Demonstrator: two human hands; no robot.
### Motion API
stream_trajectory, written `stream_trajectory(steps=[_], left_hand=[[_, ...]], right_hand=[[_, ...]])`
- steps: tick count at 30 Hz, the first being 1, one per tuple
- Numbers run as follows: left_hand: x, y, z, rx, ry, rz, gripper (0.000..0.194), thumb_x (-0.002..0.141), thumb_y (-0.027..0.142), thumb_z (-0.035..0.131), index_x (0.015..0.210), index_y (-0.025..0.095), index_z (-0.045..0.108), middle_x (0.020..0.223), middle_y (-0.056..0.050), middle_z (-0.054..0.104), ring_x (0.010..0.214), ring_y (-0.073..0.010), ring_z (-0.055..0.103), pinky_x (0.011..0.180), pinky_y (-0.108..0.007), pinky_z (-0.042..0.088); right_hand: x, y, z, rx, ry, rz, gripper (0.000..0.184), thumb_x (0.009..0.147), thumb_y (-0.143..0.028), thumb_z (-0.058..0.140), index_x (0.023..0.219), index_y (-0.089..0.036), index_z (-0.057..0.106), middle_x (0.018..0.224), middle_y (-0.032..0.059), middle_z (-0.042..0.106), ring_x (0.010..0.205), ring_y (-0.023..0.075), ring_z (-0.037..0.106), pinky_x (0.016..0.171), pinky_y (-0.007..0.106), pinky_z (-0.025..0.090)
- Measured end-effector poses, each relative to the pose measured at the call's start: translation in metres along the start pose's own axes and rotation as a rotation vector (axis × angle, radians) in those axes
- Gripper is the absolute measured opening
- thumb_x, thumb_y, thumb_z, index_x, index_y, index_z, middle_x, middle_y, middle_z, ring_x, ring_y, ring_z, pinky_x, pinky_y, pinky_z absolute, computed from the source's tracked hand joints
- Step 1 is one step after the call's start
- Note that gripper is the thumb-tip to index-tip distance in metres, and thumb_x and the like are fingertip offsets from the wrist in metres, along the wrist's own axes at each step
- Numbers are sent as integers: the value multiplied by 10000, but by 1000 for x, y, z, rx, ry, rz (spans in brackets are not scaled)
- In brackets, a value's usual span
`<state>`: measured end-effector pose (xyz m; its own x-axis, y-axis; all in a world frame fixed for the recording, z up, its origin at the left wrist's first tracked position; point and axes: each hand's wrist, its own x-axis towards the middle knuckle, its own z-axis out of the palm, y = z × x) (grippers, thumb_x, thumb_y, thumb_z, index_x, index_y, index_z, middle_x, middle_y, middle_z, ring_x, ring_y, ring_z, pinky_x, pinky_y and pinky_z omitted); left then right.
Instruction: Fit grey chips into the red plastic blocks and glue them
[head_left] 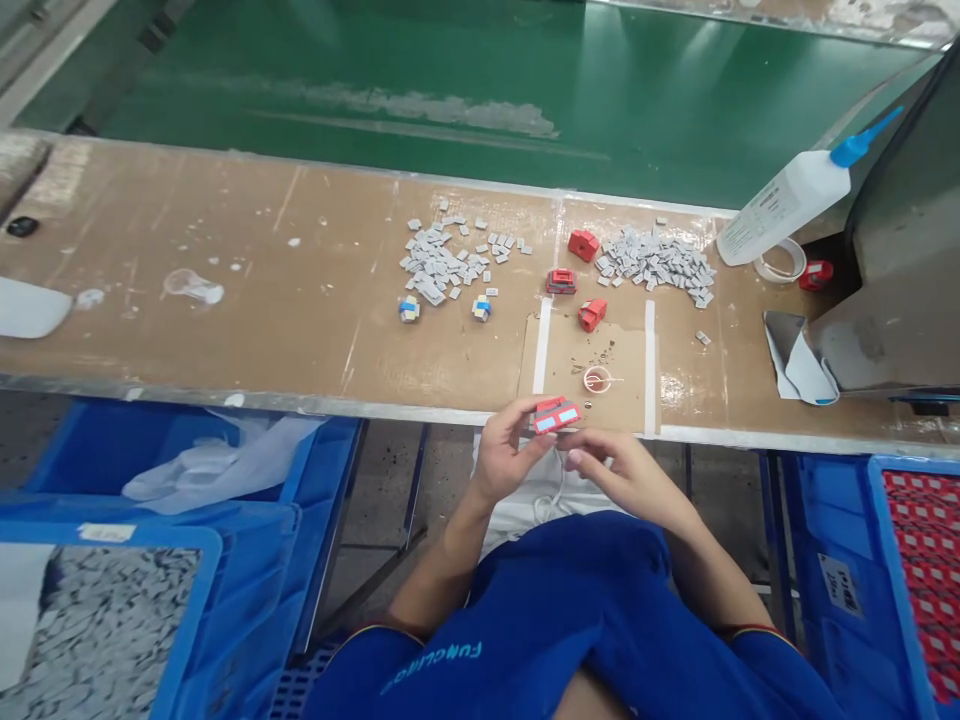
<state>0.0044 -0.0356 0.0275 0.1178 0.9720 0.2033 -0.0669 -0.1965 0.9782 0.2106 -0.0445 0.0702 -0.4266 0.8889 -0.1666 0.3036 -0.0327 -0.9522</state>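
Observation:
My left hand is closed on a small red toy vehicle part with grey trim and two pale window patches, held just over the table's front edge. Close beside it, my right hand has its thumb and index finger slightly apart. Its fingertips are by the part's lower edge; whether they touch it I cannot tell. Beyond the hands, a small cup of reddish liquid with a thin stick stands on a cardboard sheet. Three similar red parts lie farther back.
Two piles of small grey pieces lie on the table, with two blue-and-cream blocks near the left pile. A white bottle leans in a tape roll. Blue crates flank me below.

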Motion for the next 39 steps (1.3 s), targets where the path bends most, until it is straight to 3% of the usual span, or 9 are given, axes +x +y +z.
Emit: stream_trajectory(steps=[4,6,11,19,22,27,32,35,39], left_hand=[[9,-16,-2,-120,7,-129,484,941,548,741,1244,171,716,1040,-108,811,857,-192,798,791,-282,655],[17,-20,-2,-157,-21,-162,489,925,553,759,1233,175,721,975,-83,800,786,-165,777,748,-258,644],[30,-25,4,-134,-86,-221,452,831,491,874,1131,172,762,1003,-91,812,831,-185,781,797,-284,645],[32,-27,2,-70,-118,-200,391,853,435,856,1139,180,780,1043,-110,837,953,-229,808,862,-310,647],[32,-25,1,-27,-109,-188,382,848,433,860,1122,177,787,1053,-116,835,947,-228,805,873,-314,643],[32,-23,2,22,-90,-173,370,865,435,844,1124,178,789,1051,-109,835,938,-225,803,860,-312,642],[30,-26,3,-10,-89,-169,379,864,428,853,1144,181,785,1059,-114,839,952,-225,811,863,-308,646],[29,-26,1,-2,-103,-187,394,859,426,858,1155,175,787,1057,-121,846,965,-237,819,873,-320,654],[29,-24,-1,18,-89,-185,416,827,432,886,1141,175,798,1050,-120,853,930,-239,826,858,-320,663]], right_hand=[[0,22,-19,-113,519,-34,246,980,-389,705,1155,-217,727,799,8,720,628,143,622,569,266,505],[9,31,-26,-131,599,-97,295,962,-350,724,1231,-227,717,881,24,733,682,150,636,604,280,526],[31,30,-30,-199,607,-205,90,982,-248,698,997,-246,787,872,27,720,722,153,622,658,300,523],[41,26,-29,-204,521,-161,75,925,-178,675,871,-231,673,821,5,678,709,148,605,662,292,503],[43,22,-28,-232,472,-171,89,928,-175,647,864,-237,646,807,2,667,713,149,603,670,291,509],[44,21,-33,-277,406,-227,153,1011,-224,621,1005,-272,766,941,40,741,833,178,694,713,319,558],[48,28,-41,-302,502,-362,178,1007,-192,653,1032,-308,786,951,35,745,874,194,718,738,352,573],[54,34,-41,-323,595,-405,105,994,-263,697,908,-291,753,892,34,756,828,210,718,720,384,577],[59,43,-36,-337,716,-384,255,969,-405,730,759,-276,664,808,38,735,733,217,684,670,402,559]])
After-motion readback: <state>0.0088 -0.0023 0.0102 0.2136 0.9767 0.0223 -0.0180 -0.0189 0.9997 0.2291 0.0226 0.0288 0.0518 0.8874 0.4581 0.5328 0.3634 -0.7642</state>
